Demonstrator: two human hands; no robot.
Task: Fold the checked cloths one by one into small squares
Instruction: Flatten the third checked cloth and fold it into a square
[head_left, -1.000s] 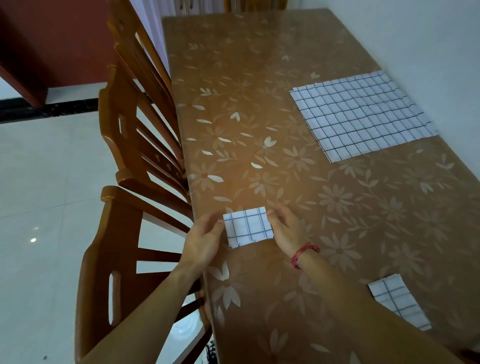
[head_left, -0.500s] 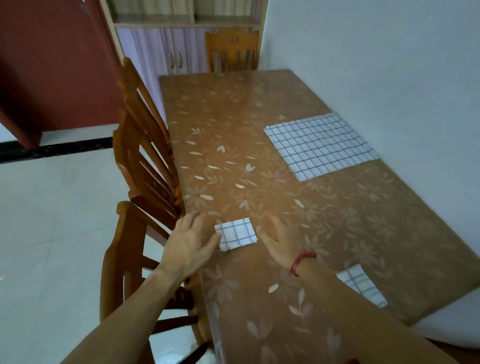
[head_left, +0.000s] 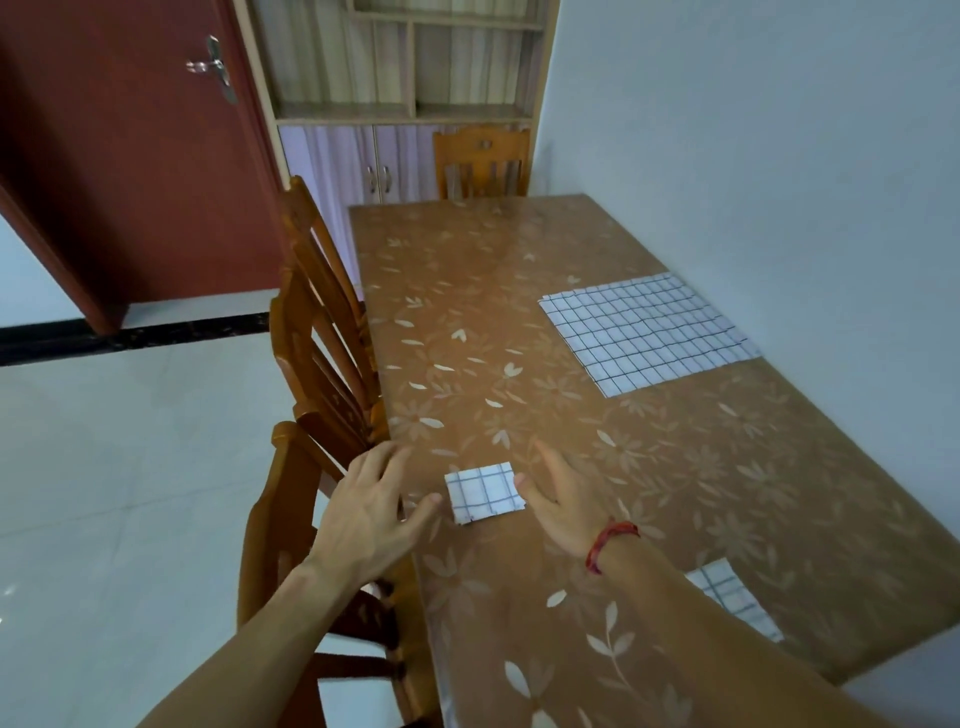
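A checked cloth folded into a small square (head_left: 484, 492) lies on the brown flowered table (head_left: 519, 322) near its left edge. My left hand (head_left: 375, 506) hovers just left of it with fingers spread, holding nothing. My right hand (head_left: 566, 499), with a red band at the wrist, is spread just right of the square, thumb tip close to its edge. A larger checked cloth (head_left: 647, 330) lies flat at the far right by the wall. Another folded checked cloth (head_left: 732, 600) shows at the near right, partly behind my right forearm.
Wooden chairs (head_left: 322, 364) stand along the table's left side and one chair (head_left: 480, 163) at its far end. A white wall (head_left: 753, 156) runs along the right. A red door (head_left: 130, 156) and a shelf cabinet (head_left: 405, 67) are behind.
Both hands have let go of the small folded square and drawn apart with fingers spread. The view has pulled back and tilted up, showing the room.
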